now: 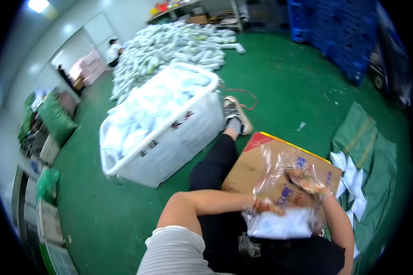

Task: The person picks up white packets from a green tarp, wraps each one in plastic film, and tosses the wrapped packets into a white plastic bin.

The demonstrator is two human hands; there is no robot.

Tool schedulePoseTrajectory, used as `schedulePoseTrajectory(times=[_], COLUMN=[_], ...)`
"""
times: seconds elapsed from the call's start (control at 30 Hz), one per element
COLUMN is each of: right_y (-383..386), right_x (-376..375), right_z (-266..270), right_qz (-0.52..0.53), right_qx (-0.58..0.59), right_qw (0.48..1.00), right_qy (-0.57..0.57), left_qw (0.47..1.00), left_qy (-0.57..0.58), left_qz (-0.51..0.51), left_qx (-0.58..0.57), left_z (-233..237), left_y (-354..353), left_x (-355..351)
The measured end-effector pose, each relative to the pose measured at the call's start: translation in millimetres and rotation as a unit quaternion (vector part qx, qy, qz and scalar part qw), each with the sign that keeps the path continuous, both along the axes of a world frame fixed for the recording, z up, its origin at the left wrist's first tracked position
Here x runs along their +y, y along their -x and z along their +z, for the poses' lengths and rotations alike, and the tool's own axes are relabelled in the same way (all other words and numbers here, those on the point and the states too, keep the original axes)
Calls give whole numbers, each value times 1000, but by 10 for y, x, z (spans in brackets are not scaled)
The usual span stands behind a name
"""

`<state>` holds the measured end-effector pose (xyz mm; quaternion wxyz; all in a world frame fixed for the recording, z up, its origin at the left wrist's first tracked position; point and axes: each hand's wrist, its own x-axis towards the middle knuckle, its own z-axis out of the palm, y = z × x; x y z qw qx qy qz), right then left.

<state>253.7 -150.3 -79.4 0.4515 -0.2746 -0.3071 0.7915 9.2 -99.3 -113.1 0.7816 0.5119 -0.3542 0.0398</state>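
Note:
A crinkled clear plastic bag (pixel 267 176) spreads between my hands over a brown cardboard box (pixel 245 172). My left hand (pixel 268 206) is closed on the bag's near side, just above a white packet (pixel 282 224) at my lap. Film wraps around my right hand (pixel 309 183), whose fingers curl into the bag over the box's printed side. Motion blurs both hands, and the plastic partly covers their fingers. The packet's lower edge lies against my dark trousers.
Left of my outstretched leg stands a large white tub (pixel 183 137) heaped with white packets. Behind it is a pile of pale wrapped bundles (pixel 170 46). Green woven sacking (pixel 376 160) with white packets (pixel 353 183) lies at right. Blue pallets (pixel 335 36) stand behind; a person (pixel 114 51) is far off.

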Motion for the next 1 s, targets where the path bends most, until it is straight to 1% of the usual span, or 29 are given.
schedulePoseTrajectory(times=[0.03, 0.07, 0.1, 0.13, 0.17, 0.2, 0.23, 0.27, 0.3, 0.33, 0.37, 0.4, 0.43, 0.47, 0.5, 0.53, 0.57, 0.6, 0.63, 0.67, 0.7, 0.73, 0.77, 0.8, 0.83, 0.87, 0.9, 0.97, 1.0], right_y=[73, 162, 252, 274, 315, 375, 532, 775, 840, 818, 802, 745, 648, 537, 402, 326, 350, 378, 375, 378, 426, 511, 570, 634, 692, 726, 746, 810, 801], right_x=[-99, -178, -265, -307, -516, -725, -837, -1001, -1188, -1301, -1413, -1481, -1495, -1435, -1345, -1198, -1047, -1052, -1025, -1007, -1040, -1059, -1058, -1061, -1089, -1126, -1256, -1417, -1415], right_z=[288, 496, 697, 823, 684, 509, 612, 717, 784, 831, 849, 805, 663, 436, 213, 513, 784, 672, 559, 756, 991, 1064, 1168, 1373, 1571, 1742, 1944, 1872, 1868], right_qz=[17, 24, 36, 44, -1, -45, -46, -42, -2, 39, 34, -12, -97, -226, -366, -442, -497, -533, -554, -487, -408, -381, -386, -433, -470, -470, -371, -285, -286], right_qx=[-349, -349, -498, -633, -558, -469, -311, -138, -163, -296, -427, -499, -534, -526, -481, -581, -663, -544, -402, -532, -642, -751, -751, -729, -697, -698, -737, -788, -788], right_qw=[926, 925, 843, 732, 815, 880, 949, 989, 987, 947, 881, 838, 812, 787, 754, 631, 490, 595, 685, 615, 526, 417, 417, 473, 523, 510, 546, 487, 486], right_qy=[-145, -150, -201, -247, -157, -65, -23, 33, -5, -120, -200, -221, -214, -229, -256, -263, -270, -257, -247, -319, -380, -341, -337, -239, -138, -177, -141, -247, -247], left_qw=[977, 853, 714, 748, 753, 823, 877, 882, 868, 850, 833, 815, 800, 793, 804, 783, 762, 772, 774, 794, 829, 770, 698, 700, 682, 663, 643, 706, 763], left_qy=[84, 138, 139, 193, 186, 156, 126, 137, 176, 230, 294, 360, 413, 440, 362, 375, 384, 356, 325, 352, 178, 236, 291, 289, 260, 230, 201, 368, 393], left_qz=[-47, -64, -84, -180, -177, -89, -2, 17, 16, 16, 25, 44, 73, 102, 199, 192, 193, 280, 371, 373, 493, 528, 558, 557, 592, 625, 658, 452, 359], left_qx=[193, 500, 681, 609, 606, 539, 464, 451, 464, 473, 468, 453, 430, 409, 428, 458, 484, 446, 397, 327, 195, 269, 340, 341, 343, 341, 336, 402, 368], left_z=[-621, -543, -206, -597, -435, -125, 47, 77, 85, 104, 133, 199, 290, 397, 590, 615, 623, 949, 1297, 1308, 1317, 1379, 1440, 1431, 1398, 1349, 1289, 1045, 950], left_y=[266, 606, 787, 1155, 1281, 1352, 1391, 1379, 1254, 1066, 854, 639, 437, 238, 69, -67, -186, -187, -112, -150, -228, -235, -221, -274, -384, -526, -667, -743, -833], left_x=[-367, -637, -948, -1203, -1284, -1445, -1534, -1583, -1494, -1413, -1355, -1289, -1218, -1059, -973, -822, -744, -934, -1108, -1154, -1176, -1258, -1309, -1262, -1172, -1042, -904, -506, -497])
